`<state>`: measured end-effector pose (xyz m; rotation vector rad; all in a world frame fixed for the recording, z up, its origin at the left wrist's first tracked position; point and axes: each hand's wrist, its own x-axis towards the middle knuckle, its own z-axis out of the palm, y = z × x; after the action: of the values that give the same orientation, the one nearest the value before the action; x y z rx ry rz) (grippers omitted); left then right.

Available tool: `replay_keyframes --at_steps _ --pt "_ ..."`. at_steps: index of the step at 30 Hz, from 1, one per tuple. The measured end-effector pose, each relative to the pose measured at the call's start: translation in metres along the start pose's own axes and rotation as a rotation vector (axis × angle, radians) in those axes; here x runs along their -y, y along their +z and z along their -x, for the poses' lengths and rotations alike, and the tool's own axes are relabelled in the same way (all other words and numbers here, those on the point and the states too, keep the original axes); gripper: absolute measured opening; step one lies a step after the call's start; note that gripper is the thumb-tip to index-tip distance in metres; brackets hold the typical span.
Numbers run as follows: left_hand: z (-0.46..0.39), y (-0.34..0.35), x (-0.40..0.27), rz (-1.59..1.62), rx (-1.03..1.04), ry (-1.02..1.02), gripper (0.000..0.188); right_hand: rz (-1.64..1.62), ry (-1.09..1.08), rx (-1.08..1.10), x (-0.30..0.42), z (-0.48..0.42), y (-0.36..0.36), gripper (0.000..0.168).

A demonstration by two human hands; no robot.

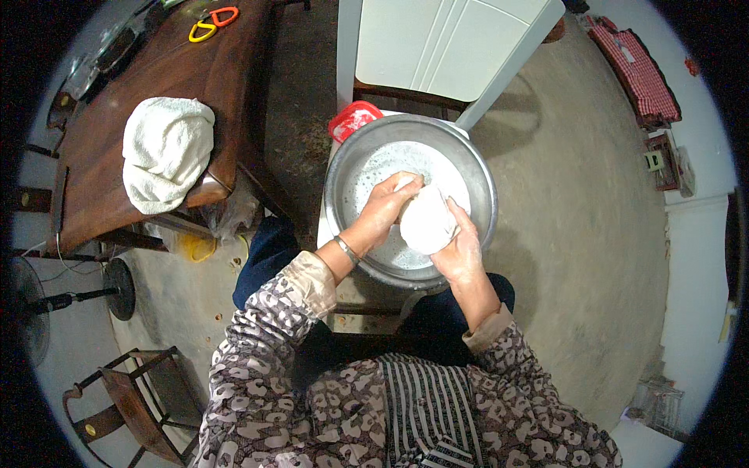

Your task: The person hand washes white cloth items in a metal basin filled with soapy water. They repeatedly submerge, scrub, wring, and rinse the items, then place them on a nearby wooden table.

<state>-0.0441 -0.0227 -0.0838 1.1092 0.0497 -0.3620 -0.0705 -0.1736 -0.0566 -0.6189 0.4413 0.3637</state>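
Both my hands are over a round metal basin [481, 167] that holds cloudy, bubbly white liquid [386, 161]. Between them is a bunched, wet-looking white cloth [429, 225]. My left hand [383, 202], with a metal bracelet at its wrist, pinches a small part of it between thumb and fingers. From the right, my right hand [462, 248] cups the larger rounded part, its thumb resting along the side. The fingers under the cloth are hidden. A red plastic container [354, 120] with white residue sits against the basin's far left rim.
The basin stands on the seat of a white chair [445, 47], its backrest on the far side. Left is a dark wooden table [169, 64] with a crumpled white towel [169, 155] and yellow-and-orange handles [203, 31]. A wooden chair [137, 403] and pedestal fan [117, 289] stand lower left.
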Motion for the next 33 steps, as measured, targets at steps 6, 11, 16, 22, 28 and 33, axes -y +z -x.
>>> replay_keyframes --at_steps 6,11,16,22,28,33 --pt "0.03 0.047 0.027 -0.769 -0.071 0.741 0.018 0.249 0.043 -0.206 -0.018 -0.03 -0.02 0.045" --pt "-0.002 0.018 0.006 -0.894 -0.357 0.577 0.021 0.055 0.028 -0.143 -0.033 -0.016 0.021 0.037" --pt "0.025 0.048 0.017 -0.895 -0.09 0.902 0.018 -0.121 0.119 0.544 -0.021 -0.059 -0.042 0.041" --pt "-0.004 0.021 0.007 -0.931 -0.392 0.672 0.022 0.125 0.044 -0.124 -0.034 -0.016 0.022 0.038" --pt "0.022 0.051 0.017 -0.926 -0.142 0.961 0.022 -0.016 0.149 0.419 -0.023 -0.061 -0.084 0.036" --pt "-0.011 0.016 0.014 -0.898 -0.429 0.62 0.022 0.175 0.019 -0.087 -0.035 -0.016 -0.002 0.044"
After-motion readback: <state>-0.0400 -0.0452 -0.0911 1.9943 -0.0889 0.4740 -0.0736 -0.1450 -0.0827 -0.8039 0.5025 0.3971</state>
